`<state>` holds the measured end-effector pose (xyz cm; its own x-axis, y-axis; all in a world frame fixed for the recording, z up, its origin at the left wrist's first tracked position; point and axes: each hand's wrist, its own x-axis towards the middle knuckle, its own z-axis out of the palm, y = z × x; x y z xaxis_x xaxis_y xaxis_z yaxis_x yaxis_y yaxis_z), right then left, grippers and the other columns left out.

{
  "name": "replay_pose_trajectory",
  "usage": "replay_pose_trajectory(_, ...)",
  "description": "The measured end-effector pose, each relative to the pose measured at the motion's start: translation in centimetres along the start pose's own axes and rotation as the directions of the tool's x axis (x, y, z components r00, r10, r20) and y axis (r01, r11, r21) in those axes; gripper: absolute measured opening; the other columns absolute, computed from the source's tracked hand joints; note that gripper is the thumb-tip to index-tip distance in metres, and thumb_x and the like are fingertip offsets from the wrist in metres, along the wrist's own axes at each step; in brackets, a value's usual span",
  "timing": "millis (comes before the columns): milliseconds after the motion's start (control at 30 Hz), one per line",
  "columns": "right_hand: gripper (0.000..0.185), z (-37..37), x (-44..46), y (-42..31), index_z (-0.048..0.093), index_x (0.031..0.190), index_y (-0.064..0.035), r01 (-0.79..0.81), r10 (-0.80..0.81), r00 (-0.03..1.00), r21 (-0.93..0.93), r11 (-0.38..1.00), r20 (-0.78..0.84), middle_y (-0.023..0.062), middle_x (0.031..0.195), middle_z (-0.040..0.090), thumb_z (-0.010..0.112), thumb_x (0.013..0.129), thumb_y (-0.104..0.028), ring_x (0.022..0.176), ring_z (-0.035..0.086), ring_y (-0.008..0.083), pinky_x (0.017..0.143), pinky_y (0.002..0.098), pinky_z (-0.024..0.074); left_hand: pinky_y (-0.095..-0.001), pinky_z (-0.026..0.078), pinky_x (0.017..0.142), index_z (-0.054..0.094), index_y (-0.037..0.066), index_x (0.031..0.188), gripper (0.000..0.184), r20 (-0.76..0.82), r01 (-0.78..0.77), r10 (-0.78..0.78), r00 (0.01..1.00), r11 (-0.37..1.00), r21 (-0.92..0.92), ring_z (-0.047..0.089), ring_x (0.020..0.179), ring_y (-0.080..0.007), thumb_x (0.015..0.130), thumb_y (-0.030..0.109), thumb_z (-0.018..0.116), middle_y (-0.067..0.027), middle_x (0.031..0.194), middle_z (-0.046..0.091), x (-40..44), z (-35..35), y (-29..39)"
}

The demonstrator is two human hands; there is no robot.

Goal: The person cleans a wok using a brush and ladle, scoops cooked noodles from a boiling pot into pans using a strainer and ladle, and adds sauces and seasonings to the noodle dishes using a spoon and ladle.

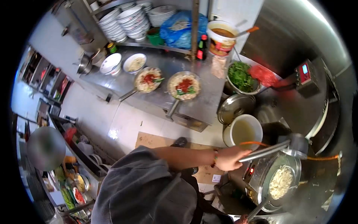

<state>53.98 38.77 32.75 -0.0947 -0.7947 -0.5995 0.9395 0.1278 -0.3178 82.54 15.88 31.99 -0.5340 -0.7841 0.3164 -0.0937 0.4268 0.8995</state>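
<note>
My left hand (228, 158), a bracelet at its wrist, is closed round the metal handle of a ladle (296, 146). The ladle's cup hangs over the stove, above and to the right of a pan (297, 172). Pale noodles (281, 182) lie in this pan, and its handle (258, 210) runs down to the bottom edge. There my right hand (242, 219) shows only in part, closed round that handle. Beside the ladle stands a white bucket (246, 130) holding cloudy liquid.
Two pans (148, 80) of noodles with red sauce and greens sit on the steel counter (123, 84), near two white bowls (111, 64). Behind are stacked bowls (136, 22), a dark bottle (201, 47) and a sauce tub (220, 43). A basin of greens (240, 76) stands right.
</note>
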Motion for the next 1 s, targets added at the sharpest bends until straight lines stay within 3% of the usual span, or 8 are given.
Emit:
replay_pose_trajectory(200, 0.039, 4.8, -5.0, 4.5, 0.036, 0.123, -0.0014, -0.055, 0.058, 0.998, -0.296, 0.954, 0.002, 0.0051, 0.073, 0.041, 0.046, 0.086, -0.006, 0.042, 0.030, 0.0072, 0.036, 0.0191, 0.0262, -0.0250, 0.036, 0.043, 0.049, 0.005, 0.109, 0.027, -0.067, 0.399, -0.520, 0.851, 0.725, -0.562, 0.044, 0.050, -0.0086, 0.083, 0.006, 0.056, -0.0018, 0.063, 0.044, -11.2, -13.6, 5.8)
replay_pose_trajectory(333, 0.048, 9.6, -6.3, 11.1, 0.035, 0.130, -0.0013, -0.158, 0.181, 0.983, -0.394, 0.905, 0.020, 0.0084, 0.078, 0.044, 0.049, 0.085, -0.005, 0.043, 0.031, 0.0088, 0.037, 0.0189, 0.0270, -0.0202, 0.030, 0.038, 0.049, 0.007, 0.112, 0.026, -0.212, 0.179, -0.533, 0.819, 0.590, -0.788, 0.039, 0.048, -0.0033, 0.087, 0.004, 0.052, 0.0045, 0.063, 0.041, -19.5, -20.9, 6.4)
replay_pose_trajectory(400, 0.053, 10.3, -1.5, 15.0, 0.028, 0.136, -0.0023, -0.235, 0.516, 0.692, -0.519, 0.822, 0.505, 0.0141, 0.094, 0.051, 0.048, 0.087, -0.008, 0.048, 0.035, 0.0095, 0.039, 0.0214, 0.0333, -0.0194, 0.029, 0.037, 0.044, 0.005, 0.126, 0.041, -0.287, 0.068, -0.634, 0.718, 0.474, -0.878, 0.038, 0.048, -0.0036, 0.086, -0.002, 0.049, 0.0015, 0.071, 0.049, -23.9, -25.1, 6.9)
replay_pose_trajectory(433, 0.056, 12.7, -1.5, 17.6, 0.026, 0.138, -0.0027, -0.365, 0.560, 0.736, -0.473, 0.802, 0.380, 0.0158, 0.102, 0.052, 0.049, 0.088, -0.012, 0.048, 0.036, 0.0098, 0.038, 0.0222, 0.0356, -0.0194, 0.029, 0.037, 0.044, 0.005, 0.126, 0.041, -0.298, 0.064, -0.637, 0.711, 0.481, -0.874, 0.038, 0.048, -0.0036, 0.086, -0.002, 0.049, 0.0015, 0.071, 0.049, -26.0, -27.4, 7.6)
replay_pose_trajectory(467, 0.056, 16.2, -0.7, 21.6, 0.024, 0.139, -0.0034, -0.076, 0.547, 0.641, -0.664, 0.744, 0.539, 0.0166, 0.104, 0.054, 0.047, 0.090, -0.015, 0.052, 0.040, 0.0107, 0.038, 0.0238, 0.0380, -0.0192, 0.029, 0.037, 0.046, 0.005, 0.123, 0.038, -0.401, 0.025, -0.634, 0.662, 0.553, -0.833, 0.037, 0.048, -0.0037, 0.085, -0.002, 0.050, 0.0017, 0.073, 0.050, -27.9, -29.9, 8.3)
replay_pose_trajectory(500, 0.039, 21.6, -0.2, 25.8, 0.040, 0.113, -0.0045, -0.363, 0.667, 0.673, -0.643, 0.675, 0.320, 0.0070, 0.057, 0.038, 0.058, 0.079, 0.001, 0.037, 0.035, 0.0127, 0.032, 0.0303, 0.0292, -0.0189, 0.028, 0.037, 0.047, 0.005, 0.119, 0.035, -0.495, -0.008, -0.620, 0.609, 0.619, -0.785, 0.037, 0.048, -0.0037, 0.085, -0.002, 0.051, 0.0019, 0.075, 0.050, -30.0, -32.2, 8.7)
replay_pose_trajectory(567, 0.041, 25.9, 2.2, 32.7, 0.038, 0.120, -0.0014, -0.473, 0.784, 0.517, -0.648, 0.596, 0.344, 0.0076, 0.058, 0.040, 0.054, 0.083, -0.002, 0.037, 0.036, 0.0121, 0.032, 0.0283, 0.0305, -0.0174, 0.027, 0.037, 0.049, 0.004, 0.113, 0.030, -0.589, -0.027, -0.664, 0.460, 0.653, -0.757, 0.036, 0.048, -0.0033, 0.084, -0.001, 0.053, 0.0001, 0.081, 0.053, -34.2, -36.6, 8.7)
replay_pose_trajectory(1000, 0.026, 34.4, 11.3, 66.6, 0.030, 0.097, -0.0077, 0.133, 0.819, 0.530, -0.975, 0.176, 0.220, 0.0055, 0.061, 0.043, 0.049, 0.081, 0.001, 0.042, 0.044, 0.0118, 0.037, 0.0293, 0.0409, -0.0216, 0.032, 0.038, 0.045, 0.002, 0.093, 0.014, -0.758, -0.009, -0.641, 0.124, 0.763, -0.646, 0.041, 0.048, -0.0079, 0.082, -0.004, 0.052, -0.0013, 0.069, 0.044, -45.7, -54.0, -3.4)
